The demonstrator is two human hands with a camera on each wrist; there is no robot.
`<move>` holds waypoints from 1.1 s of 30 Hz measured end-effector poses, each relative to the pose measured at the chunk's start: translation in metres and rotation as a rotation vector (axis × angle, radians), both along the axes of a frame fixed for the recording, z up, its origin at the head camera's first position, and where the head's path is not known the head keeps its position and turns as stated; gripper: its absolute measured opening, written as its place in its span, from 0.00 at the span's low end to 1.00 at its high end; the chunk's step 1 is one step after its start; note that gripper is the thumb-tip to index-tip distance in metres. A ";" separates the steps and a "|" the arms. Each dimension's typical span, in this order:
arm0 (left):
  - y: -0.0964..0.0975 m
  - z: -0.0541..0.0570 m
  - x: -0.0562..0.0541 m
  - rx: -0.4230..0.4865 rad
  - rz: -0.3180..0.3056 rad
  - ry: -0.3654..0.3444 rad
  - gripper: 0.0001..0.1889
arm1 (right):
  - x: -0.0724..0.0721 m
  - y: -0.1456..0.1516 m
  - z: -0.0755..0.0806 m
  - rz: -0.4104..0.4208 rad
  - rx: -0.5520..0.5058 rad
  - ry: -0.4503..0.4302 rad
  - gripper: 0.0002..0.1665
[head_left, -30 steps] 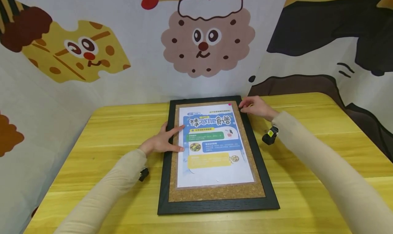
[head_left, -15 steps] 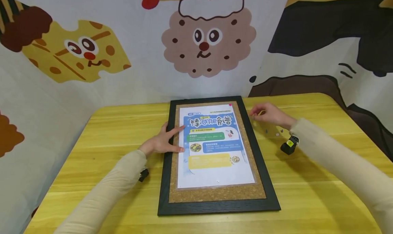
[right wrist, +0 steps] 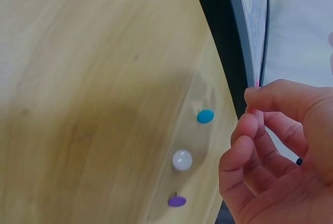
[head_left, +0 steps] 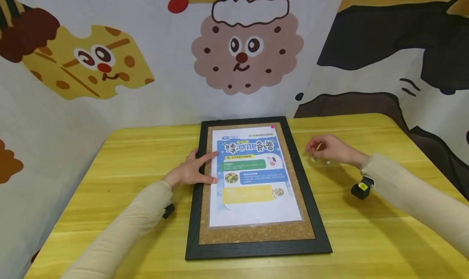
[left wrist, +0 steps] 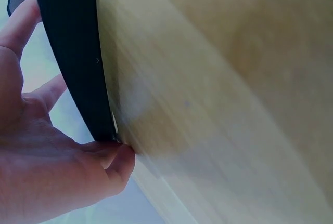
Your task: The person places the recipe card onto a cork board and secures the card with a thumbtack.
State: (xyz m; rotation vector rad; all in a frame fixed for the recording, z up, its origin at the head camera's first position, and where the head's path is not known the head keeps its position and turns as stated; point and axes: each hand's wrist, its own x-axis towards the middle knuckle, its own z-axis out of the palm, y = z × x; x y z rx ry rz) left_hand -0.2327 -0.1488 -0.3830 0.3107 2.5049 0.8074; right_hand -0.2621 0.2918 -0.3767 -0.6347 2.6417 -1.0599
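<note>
A cork board in a black frame (head_left: 192,218) lies on the table with a printed poster sheet (head_left: 256,210) on it. A pink push pin (head_left: 272,127) sits at the sheet's upper right corner. My left hand (head_left: 190,171) grips the frame's left edge. Its thumb and index finger reach onto the sheet; in the left wrist view other fingers (left wrist: 122,164) curl against the frame's outer edge. My right hand (head_left: 329,149) hovers right of the frame, fingers loosely bent, no held thing showing. Beside it lie a blue push pin (right wrist: 205,116), a white one (right wrist: 182,160) and a purple one (right wrist: 177,201).
The yellow wood-grain table (head_left: 121,165) extends on both sides of the frame. Behind its far edge rises a wall covering (head_left: 165,100) printed with cartoon food. Each wrist carries a small black camera, such as the right one (head_left: 360,190).
My right hand has left the frame's upper right edge and moved right and nearer, to the loose push pins. My left hand keeps its place on the frame.
</note>
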 end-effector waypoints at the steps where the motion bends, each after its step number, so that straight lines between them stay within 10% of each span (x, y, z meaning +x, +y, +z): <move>1: -0.001 0.001 0.000 -0.002 -0.001 0.001 0.49 | 0.001 0.001 0.000 0.001 0.010 0.008 0.07; 33: -0.001 0.000 -0.001 -0.041 -0.039 0.038 0.49 | 0.004 0.005 -0.006 0.029 0.063 0.045 0.07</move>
